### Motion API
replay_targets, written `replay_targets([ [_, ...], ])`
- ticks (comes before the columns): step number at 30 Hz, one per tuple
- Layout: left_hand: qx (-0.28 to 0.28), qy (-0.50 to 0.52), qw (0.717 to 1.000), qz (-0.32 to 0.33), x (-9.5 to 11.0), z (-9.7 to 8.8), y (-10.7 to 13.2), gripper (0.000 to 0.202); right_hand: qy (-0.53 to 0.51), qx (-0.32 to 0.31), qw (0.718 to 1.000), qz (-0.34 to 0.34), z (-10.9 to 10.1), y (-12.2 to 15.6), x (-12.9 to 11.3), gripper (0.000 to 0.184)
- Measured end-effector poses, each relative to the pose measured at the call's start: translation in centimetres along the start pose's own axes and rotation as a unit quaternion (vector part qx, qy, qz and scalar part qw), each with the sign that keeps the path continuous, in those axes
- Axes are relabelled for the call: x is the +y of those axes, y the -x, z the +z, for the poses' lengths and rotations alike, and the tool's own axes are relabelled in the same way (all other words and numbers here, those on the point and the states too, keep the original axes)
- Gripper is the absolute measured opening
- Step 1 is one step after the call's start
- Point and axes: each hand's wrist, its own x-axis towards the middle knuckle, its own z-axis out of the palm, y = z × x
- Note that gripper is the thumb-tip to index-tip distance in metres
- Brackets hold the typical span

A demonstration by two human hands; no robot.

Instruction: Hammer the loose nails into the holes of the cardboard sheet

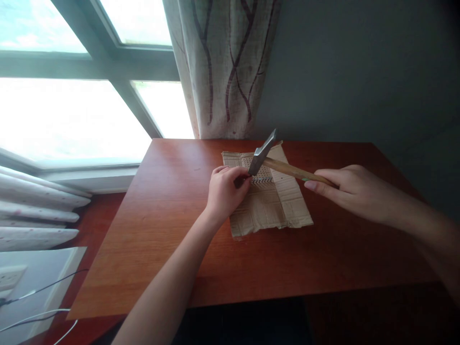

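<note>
A flat piece of brown cardboard (273, 201) lies on the wooden table (172, 225), with a row of small nails (261, 180) standing in it near its top. My left hand (226, 191) rests on the cardboard's left edge, fingers pinched together right beside the nails. What it pinches is too small to make out. My right hand (348, 189) grips the wooden handle of a hammer (273, 160). The metal head hangs just above the nails, close to my left fingertips.
A patterned curtain (226, 67) hangs behind the table against a grey wall. A large window (72, 96) fills the left. White padded shapes (36, 211) and thin cables (43, 297) lie low at the left, off the table's edge.
</note>
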Motion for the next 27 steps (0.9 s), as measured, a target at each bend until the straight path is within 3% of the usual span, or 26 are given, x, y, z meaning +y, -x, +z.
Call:
replay_targets([
  [15,-0.004,-0.001,1.0,0.001,-0.23,0.2,-0.01,0.008,0.007,0.013,0.999,0.031,0.01,-0.06,-0.12,0.064],
  [27,-0.009,-0.01,1.0,-0.003,-0.19,0.13,-0.04,0.007,-0.004,0.015,1.0,0.016,0.28,0.06,-0.39,0.061],
])
